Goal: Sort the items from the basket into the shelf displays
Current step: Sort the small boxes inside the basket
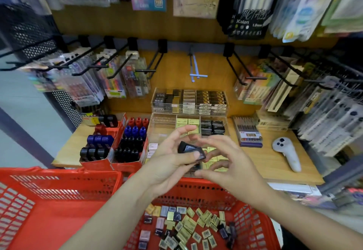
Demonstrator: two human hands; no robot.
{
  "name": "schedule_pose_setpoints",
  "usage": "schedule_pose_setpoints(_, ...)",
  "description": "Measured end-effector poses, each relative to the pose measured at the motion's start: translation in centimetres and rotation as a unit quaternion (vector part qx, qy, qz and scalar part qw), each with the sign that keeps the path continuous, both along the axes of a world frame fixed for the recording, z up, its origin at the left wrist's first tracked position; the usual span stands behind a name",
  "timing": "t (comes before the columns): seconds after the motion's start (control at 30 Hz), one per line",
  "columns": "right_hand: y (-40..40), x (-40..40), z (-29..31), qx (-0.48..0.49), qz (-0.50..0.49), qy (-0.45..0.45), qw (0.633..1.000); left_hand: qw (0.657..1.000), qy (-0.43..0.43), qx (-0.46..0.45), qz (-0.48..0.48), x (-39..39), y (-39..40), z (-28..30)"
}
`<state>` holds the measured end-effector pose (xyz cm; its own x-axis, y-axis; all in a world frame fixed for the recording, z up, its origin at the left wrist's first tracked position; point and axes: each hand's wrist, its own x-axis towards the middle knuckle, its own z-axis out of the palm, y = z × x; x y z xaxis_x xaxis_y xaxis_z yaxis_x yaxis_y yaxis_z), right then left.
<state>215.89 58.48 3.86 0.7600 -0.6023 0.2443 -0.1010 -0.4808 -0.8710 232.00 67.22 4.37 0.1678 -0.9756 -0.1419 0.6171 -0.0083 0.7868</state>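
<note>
- Left hand (169,159) grip pinching small dark box (191,152), thumb on top, held above near edge of clear tiered display (188,116).
- Right hand (227,163) grip released, fingers loosely curled beside box, holding nothing.
- Red basket (253,210) near, under both arms, many small gold and dark boxes left inside.
- Risk, judged: thin pinch, box could slip and fall among yellow boxes; look-alike dark stock, wrong compartment likely.
- Readable: "3Colors", "1.0mm" on far hanging black pack (247,23); other labels blurred.
- White controller (286,153) on shelf, right.

Head camera looks forward and down, close over basket (196,192) and shelf (275,163).
</note>
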Motion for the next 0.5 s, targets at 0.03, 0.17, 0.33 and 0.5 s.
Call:
schedule_pose_setpoints(0.03, 0.3, 0.0, 0.2, -0.061, -0.023, -0.005, 0.998, 1.0, 0.006, -0.002, -0.012, -0.3, 0.1, 0.4)
schedule_pose_setpoints(0.17, 0.7, 0.4, 1.0, -0.144, -0.017, -0.012, 0.989, 0.996, 0.086, 0.016, -0.003, -0.5, 0.3, 1.6)
schedule_pose_setpoints(0.33, -0.5, 0.0, 2.3, 0.134, -0.064, -0.038, 0.988, 0.993, 0.085, 0.077, 0.038, 0.9, 0.4, 1.6)
schedule_pose_setpoints(0.5, -1.6, -0.5, 2.8, 0.288, -0.082, -0.051, 0.953, 0.996, -0.051, 0.079, 0.011, 1.3, 1.0, 0.8)
